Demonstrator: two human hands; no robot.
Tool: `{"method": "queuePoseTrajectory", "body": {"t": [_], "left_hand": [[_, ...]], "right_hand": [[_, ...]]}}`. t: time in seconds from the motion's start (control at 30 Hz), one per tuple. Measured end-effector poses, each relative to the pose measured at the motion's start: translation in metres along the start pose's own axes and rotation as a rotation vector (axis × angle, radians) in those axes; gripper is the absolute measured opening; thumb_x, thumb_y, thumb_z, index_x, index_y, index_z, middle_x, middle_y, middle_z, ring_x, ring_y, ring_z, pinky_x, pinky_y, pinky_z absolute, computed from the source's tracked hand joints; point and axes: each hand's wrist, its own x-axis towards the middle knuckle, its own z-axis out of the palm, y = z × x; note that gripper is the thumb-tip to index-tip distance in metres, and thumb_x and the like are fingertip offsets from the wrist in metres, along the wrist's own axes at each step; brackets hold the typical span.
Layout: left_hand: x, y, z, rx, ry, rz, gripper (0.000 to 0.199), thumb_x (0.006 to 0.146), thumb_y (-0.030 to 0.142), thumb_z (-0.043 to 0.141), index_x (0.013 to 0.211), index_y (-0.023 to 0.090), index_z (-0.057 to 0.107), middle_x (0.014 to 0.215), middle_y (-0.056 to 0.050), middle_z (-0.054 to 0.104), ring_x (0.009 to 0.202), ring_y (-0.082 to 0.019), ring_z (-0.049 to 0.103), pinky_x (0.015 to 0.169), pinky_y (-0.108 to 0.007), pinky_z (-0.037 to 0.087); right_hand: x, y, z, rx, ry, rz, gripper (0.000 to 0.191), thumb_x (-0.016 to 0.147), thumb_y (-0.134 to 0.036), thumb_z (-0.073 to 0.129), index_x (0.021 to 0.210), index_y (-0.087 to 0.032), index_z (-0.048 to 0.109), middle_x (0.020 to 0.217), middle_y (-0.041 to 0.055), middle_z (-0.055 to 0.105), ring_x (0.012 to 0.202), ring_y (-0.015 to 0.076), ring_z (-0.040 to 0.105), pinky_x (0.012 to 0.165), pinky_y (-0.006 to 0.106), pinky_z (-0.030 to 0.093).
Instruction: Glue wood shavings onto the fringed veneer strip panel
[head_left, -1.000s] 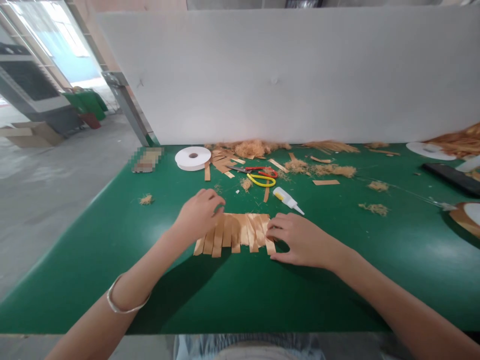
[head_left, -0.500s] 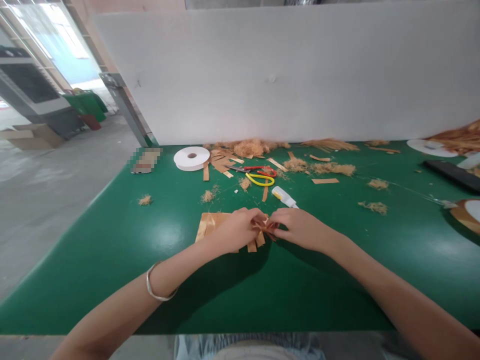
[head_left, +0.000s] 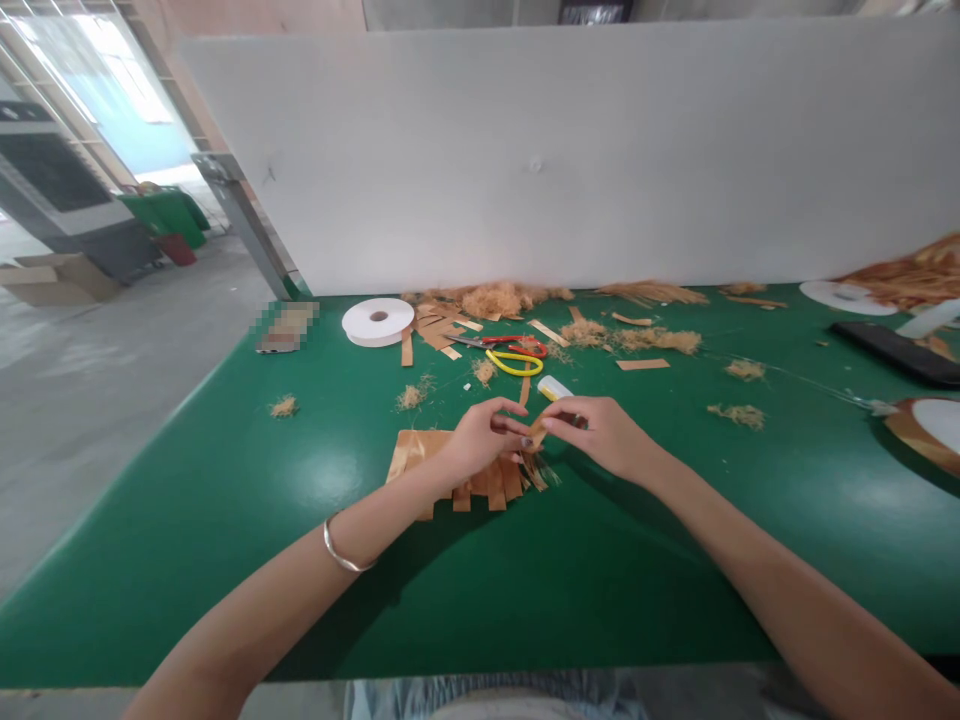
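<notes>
Between my two hands is a short tan strip [head_left: 538, 432], pinched by the fingertips of my right hand [head_left: 604, 432]. My left hand [head_left: 482, 440] is closed on the strip's other side, its index finger arched above. Beneath my left hand lies a row of flat tan strips [head_left: 420, 445] with loose lower ends, partly covered by the hand and wrist. Finely shredded fringe [head_left: 538, 472] hangs at the row's right end. Just behind my right hand, a white glue bottle [head_left: 553, 388] shows only in part.
Red and yellow handled scissors [head_left: 516, 358] lie beyond my hands, beside a white ribbon roll [head_left: 377, 322]. Shredded tan fibre [head_left: 504, 298] and cut strips are scattered along the white back panel [head_left: 555, 160]. A black phone-like object [head_left: 900, 352] is at the right, a blurred-out item [head_left: 287, 327] at far left.
My right hand has risen slightly, and a flat strip now shows between the fingertips where bunched fringe was. My left fingers have shifted and spread; the shredded fringe hangs lower. The view has moved slightly.
</notes>
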Motion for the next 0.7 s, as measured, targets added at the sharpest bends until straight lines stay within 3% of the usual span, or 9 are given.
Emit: {"method": "queuePoseTrajectory", "body": {"t": [0.27, 0.4, 0.5, 0.7], "left_hand": [[-0.002, -0.005, -0.002, -0.051, -0.049, 0.006, 0.033, 0.065, -0.005, 0.065, 0.090, 0.013, 0.055, 0.075, -0.002, 0.066, 0.065, -0.012, 0.065, 0.063, -0.028, 0.056], [0.000, -0.004, 0.003, -0.081, -0.083, 0.006, 0.027, 0.069, 0.006, 0.071, 0.091, 0.012, 0.057, 0.070, -0.002, 0.067, 0.064, -0.012, 0.067, 0.067, -0.028, 0.056], [0.001, -0.007, 0.005, -0.038, -0.091, 0.017, 0.016, 0.070, 0.017, 0.072, 0.080, 0.011, 0.062, 0.063, -0.001, 0.065, 0.060, -0.011, 0.066, 0.066, -0.026, 0.055], [0.001, -0.014, 0.002, 0.017, -0.063, 0.070, 0.020, 0.069, 0.030, 0.073, 0.073, 0.012, 0.066, 0.064, 0.001, 0.063, 0.058, -0.009, 0.063, 0.061, -0.021, 0.054]], "right_hand": [[0.000, 0.004, -0.003, 0.000, 0.011, 0.014, 0.028, 0.083, -0.041, 0.048, 0.075, -0.020, 0.065, 0.071, 0.0027, 0.065, 0.061, 0.0145, 0.053, 0.056, 0.027, 0.037], [-0.001, -0.001, -0.002, 0.011, -0.009, 0.002, 0.028, 0.084, -0.040, 0.047, 0.077, -0.020, 0.065, 0.071, 0.0020, 0.064, 0.062, 0.0139, 0.052, 0.058, 0.027, 0.037], [-0.001, -0.002, -0.004, 0.017, -0.008, 0.013, 0.028, 0.084, -0.040, 0.048, 0.077, -0.019, 0.065, 0.073, 0.0026, 0.065, 0.062, 0.0140, 0.052, 0.058, 0.027, 0.037], [-0.001, 0.003, -0.005, 0.042, -0.016, 0.011, 0.026, 0.083, -0.040, 0.048, 0.076, -0.019, 0.063, 0.072, 0.0022, 0.064, 0.063, 0.0146, 0.052, 0.061, 0.028, 0.039]]}}
